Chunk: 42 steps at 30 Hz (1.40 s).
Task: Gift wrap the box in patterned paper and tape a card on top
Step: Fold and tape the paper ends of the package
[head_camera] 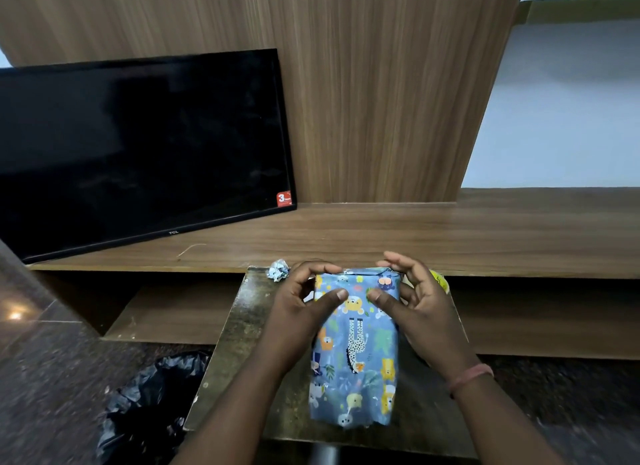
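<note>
Glossy printed paper [355,343], worn table [239,329]

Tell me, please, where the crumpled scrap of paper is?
In the head view, the crumpled blue-white paper scrap lies at the small dark table's far left corner, beside the left hand.

Wood-panelled wall [381,83], dark television [138,146] on a long shelf [450,232]
</note>
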Available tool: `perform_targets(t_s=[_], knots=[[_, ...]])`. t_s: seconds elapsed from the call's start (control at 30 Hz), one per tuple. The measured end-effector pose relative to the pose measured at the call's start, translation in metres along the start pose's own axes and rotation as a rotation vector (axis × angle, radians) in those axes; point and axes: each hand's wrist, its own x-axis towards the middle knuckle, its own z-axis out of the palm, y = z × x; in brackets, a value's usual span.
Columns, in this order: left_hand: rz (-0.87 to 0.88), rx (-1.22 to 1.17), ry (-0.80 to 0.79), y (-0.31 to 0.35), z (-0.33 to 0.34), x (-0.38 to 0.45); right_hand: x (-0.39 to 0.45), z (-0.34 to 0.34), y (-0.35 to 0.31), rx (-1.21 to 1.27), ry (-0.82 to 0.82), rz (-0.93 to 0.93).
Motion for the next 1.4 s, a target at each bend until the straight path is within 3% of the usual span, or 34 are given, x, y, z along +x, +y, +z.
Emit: perform_targets(t_s=[0.2,0.43,0.8,0.97,1.4], knots=[[0.023,-0.121,0.009,-0.001,0.006,-0.004,-0.005,0.004,-0.004,-0.103,0.020,-0.152],[0.079,-0.044,-0.001,-0.001,0.001,-0.002,-0.003,-0.001,-0.007,-0.373,-0.001,-0.385],[0.339,0.152,0.055,-0.002,-0.007,0.002,-0.004,-0.004,-0.011,-0.359,-0.030,-0.432],[0.389,0.228,-0.027,0.005,-0.008,0.003,-0.005,-0.003,-0.013,-0.386,-0.062,-0.392],[0.330,0.206,0.019,0.005,-0.010,0.002,-0.008,0.000,-0.019,-0.425,-0.084,-0.411]])
